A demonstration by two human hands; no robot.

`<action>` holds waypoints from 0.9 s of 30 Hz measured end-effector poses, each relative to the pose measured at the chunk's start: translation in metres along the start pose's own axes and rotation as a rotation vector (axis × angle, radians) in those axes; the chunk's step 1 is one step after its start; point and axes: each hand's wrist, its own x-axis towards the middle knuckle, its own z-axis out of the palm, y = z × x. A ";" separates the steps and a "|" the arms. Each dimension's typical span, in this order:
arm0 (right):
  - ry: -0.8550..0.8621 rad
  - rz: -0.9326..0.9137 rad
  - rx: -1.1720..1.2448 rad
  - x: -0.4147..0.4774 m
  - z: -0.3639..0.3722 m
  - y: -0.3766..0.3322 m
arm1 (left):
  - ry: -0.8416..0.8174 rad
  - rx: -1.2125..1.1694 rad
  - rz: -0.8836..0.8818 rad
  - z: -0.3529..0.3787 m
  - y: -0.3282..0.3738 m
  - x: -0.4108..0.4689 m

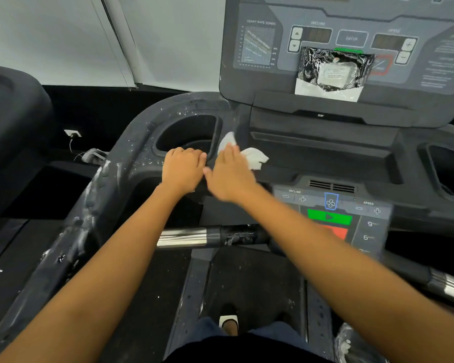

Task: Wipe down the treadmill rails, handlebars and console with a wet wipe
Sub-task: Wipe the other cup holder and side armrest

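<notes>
Right hand (pixel 230 175) presses crosswise wet wipe (pixel 254 157); left hand (pixel 182 166) grips cupholder (pixel 186 129).

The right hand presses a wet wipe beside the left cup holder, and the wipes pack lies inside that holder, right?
No. The head view shows the wipes pack propped against the upper console, not inside the cup holder. The right hand presses the wet wipe beside it.

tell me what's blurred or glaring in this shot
Head view: the right hand and wet wipe are motion-blurred, as is the lower keypad; the left hand is sharper; glare streaks the chrome handlebar; the wide-angle lens bends the edges.
</notes>
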 end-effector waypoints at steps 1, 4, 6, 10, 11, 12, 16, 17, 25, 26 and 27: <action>0.009 -0.019 -0.030 -0.012 0.009 -0.008 | 0.011 -0.001 0.006 0.000 0.000 0.000; -0.005 -0.032 -0.094 -0.005 0.007 -0.012 | 0.041 -0.006 0.038 0.001 -0.002 0.000; -0.012 -0.003 -0.108 0.022 -0.007 -0.006 | 0.047 -0.034 0.054 0.002 -0.006 0.000; -0.066 0.037 -0.178 0.050 -0.027 -0.002 | 0.056 -0.068 0.082 0.002 -0.011 0.000; -0.051 0.021 -0.189 0.041 -0.027 -0.006 | 0.048 -0.072 0.082 0.002 -0.012 0.000; -0.021 -0.003 -0.192 0.028 -0.023 -0.009 | 0.032 -0.075 0.079 0.001 -0.012 0.001; -0.018 -0.107 -0.179 -0.036 0.006 -0.021 | -0.033 -0.110 0.058 -0.002 -0.016 0.007; -0.034 -0.126 -0.182 -0.039 0.010 -0.021 | -0.049 -0.126 0.053 -0.004 -0.016 0.008; -0.103 0.023 0.009 0.035 -0.009 -0.026 | -0.114 -0.309 0.033 -0.008 -0.024 0.013; -0.082 0.012 0.000 0.032 -0.006 -0.025 | -0.103 -0.297 0.032 -0.006 -0.024 0.013; -0.055 -0.008 -0.029 0.023 -0.003 -0.024 | -0.095 -0.276 0.029 -0.004 -0.023 0.013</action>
